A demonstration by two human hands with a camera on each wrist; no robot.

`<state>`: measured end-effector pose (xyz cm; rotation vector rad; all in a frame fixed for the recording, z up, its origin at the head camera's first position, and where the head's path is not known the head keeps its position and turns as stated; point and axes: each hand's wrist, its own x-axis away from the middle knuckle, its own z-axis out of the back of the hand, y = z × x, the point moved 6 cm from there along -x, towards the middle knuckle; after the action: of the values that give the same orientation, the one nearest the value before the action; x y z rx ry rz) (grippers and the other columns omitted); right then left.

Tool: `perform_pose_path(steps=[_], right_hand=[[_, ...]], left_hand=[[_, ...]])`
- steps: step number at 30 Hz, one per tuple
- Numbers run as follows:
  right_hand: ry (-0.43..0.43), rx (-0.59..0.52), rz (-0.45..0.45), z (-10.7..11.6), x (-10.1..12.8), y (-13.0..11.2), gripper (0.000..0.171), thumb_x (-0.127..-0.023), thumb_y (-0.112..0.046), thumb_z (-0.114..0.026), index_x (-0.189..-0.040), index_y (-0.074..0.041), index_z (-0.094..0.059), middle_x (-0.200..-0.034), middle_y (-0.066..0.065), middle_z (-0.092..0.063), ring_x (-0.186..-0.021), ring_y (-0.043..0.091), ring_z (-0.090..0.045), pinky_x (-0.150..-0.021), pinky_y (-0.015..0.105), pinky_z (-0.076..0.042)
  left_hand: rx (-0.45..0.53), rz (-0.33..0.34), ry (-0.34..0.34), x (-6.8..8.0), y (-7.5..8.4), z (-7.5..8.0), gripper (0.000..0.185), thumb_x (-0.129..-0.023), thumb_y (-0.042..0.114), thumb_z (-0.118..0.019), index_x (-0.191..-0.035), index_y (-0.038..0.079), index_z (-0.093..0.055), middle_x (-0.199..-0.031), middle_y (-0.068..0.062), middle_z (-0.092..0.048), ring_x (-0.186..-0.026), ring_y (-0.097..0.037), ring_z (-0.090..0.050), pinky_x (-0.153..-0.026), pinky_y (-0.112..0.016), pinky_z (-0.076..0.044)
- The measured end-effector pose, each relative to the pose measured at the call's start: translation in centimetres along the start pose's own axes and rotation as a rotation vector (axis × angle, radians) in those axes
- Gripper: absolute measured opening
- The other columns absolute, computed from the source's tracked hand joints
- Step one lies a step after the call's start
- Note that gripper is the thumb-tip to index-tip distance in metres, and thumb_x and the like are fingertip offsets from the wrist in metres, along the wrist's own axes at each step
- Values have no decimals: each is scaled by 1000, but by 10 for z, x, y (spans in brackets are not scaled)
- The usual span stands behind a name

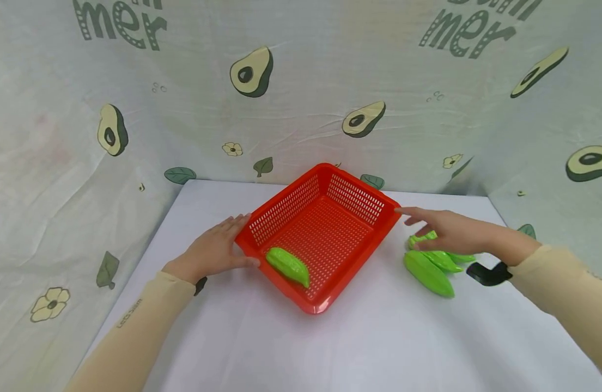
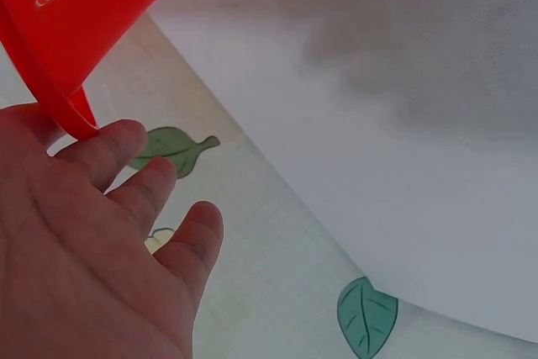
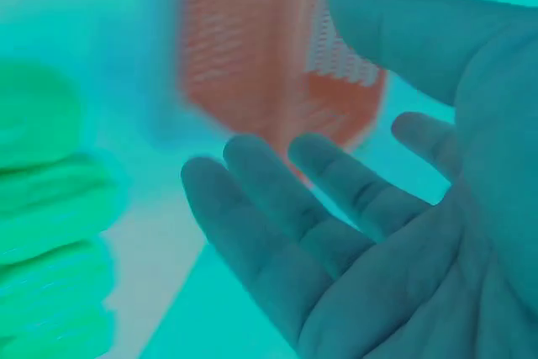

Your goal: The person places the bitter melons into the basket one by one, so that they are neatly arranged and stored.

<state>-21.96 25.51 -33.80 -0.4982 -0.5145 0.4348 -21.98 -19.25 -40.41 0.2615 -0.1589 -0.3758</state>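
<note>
A red plastic basket (image 1: 332, 228) with perforated walls sits turned cornerwise on the table. Inside it, near the front left wall, lies a light green, bumpy bitter gourd (image 1: 287, 265). My left hand (image 1: 212, 249) is at the basket's left corner, thumb and fingers spread along either side of it. In the left wrist view its fingertips touch the red rim (image 2: 71, 115). At the right corner my right hand (image 1: 450, 228) reaches over, fingertips right at the rim and nothing in the palm. Below that hand several green gourds (image 1: 430, 274) lie together, partly hidden by it.
The table (image 1: 291, 348) has a white cover. Cloth printed with avocados and leaves (image 1: 180, 175) hangs behind it and at both sides. A black strap (image 1: 489, 274) shows at the right wrist, beside the gourds.
</note>
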Motion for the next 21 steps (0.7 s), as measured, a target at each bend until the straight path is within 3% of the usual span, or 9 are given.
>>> perform_pose_path(steps=[4, 9, 21], right_hand=[[20, 58, -53, -18, 21, 33, 80, -90, -26, -76, -156, -16, -31, -138, 20, -53, -119, 42, -56, -80, 42, -59], [100, 168, -39, -37, 36, 56, 79, -86, -21, -80, -153, -12, -38, -133, 16, -58, -116, 36, -58, -84, 44, -57], [163, 262, -32, -65, 35, 68, 76, -80, -16, -85, -146, -9, -48, -132, 18, -58, -100, 26, -62, -81, 44, -57]], left_hand=[[12, 1, -2, 0, 1, 0, 123, -69, 88, -57, -160, 14, -22, -162, -9, -28, -147, -36, -23, -111, -58, -31], [20, 2, -7, 0, 3, 1, 122, -69, 86, -60, -160, 13, -22, -161, -11, -28, -147, -37, -23, -111, -58, -31], [17, 10, 0, 2, 4, 4, 121, -71, 84, -62, -160, 12, -23, -161, -11, -28, -146, -38, -24, -111, -58, -32]])
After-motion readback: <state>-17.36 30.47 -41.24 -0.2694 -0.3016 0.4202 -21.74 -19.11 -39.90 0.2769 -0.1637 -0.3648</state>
